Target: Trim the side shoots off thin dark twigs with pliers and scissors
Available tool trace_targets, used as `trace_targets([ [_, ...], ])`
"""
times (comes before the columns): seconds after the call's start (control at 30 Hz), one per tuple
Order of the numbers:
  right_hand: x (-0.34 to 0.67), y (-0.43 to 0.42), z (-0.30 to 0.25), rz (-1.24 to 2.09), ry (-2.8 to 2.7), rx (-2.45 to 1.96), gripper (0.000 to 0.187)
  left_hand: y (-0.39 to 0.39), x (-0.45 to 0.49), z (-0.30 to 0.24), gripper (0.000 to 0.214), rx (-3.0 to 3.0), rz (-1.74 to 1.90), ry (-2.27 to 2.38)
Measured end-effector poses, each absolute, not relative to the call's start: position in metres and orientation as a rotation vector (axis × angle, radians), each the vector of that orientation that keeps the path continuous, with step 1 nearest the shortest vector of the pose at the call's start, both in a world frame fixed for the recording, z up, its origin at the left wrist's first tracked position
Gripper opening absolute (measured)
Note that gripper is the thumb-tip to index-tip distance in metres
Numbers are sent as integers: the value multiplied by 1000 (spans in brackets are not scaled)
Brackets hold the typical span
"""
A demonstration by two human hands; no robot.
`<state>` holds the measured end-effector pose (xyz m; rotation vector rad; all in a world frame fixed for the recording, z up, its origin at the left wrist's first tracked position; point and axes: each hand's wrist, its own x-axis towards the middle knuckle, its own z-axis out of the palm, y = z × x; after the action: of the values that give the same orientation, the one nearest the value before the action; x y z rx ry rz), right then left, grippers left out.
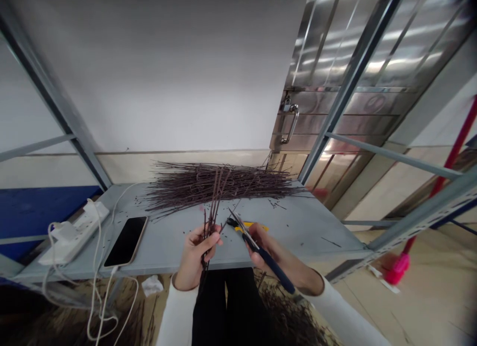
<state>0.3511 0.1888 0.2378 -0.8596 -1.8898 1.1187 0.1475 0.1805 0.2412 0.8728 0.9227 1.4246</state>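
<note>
My left hand (196, 254) is closed around a thin bunch of dark brown twigs (213, 207) held upright over the front edge of a grey metal shelf (305, 226). My right hand (278, 256) grips blue-handled cutters (257, 249), whose jaws point at the twigs near my left hand. Under the cutters lies something yellow (253, 225), mostly hidden. Behind both hands a big heap of the same twigs (219, 184) lies across the back of the shelf.
A black phone (126, 240) and a white power strip (72, 231) with cables lie at the shelf's left. Cut twigs litter the floor (286, 316) below. Grey rack posts stand on both sides; a steel door (335, 87) is behind, and a red mop (398, 271) at the right.
</note>
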Motion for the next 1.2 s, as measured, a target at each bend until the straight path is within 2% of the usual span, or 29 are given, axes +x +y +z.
trace_targets([
  [0.13,349,188,243,1237,-1980,-788,39,178,149,242,31,856,1396,879],
  [0.37,348,189,258,1143,-2030,-833,38,178,149,240,27,921,1382,887],
  [0.77,355,189,243,1177,-1991,-858,41,176,147,240,33,929,1372,973],
  [1.03,356,185,258,1080,-2062,-937,40,178,151,241,32,930,1377,995],
  [1.2,352,191,250,959,-2058,-1024,32,178,151,239,31,965,1357,1038],
])
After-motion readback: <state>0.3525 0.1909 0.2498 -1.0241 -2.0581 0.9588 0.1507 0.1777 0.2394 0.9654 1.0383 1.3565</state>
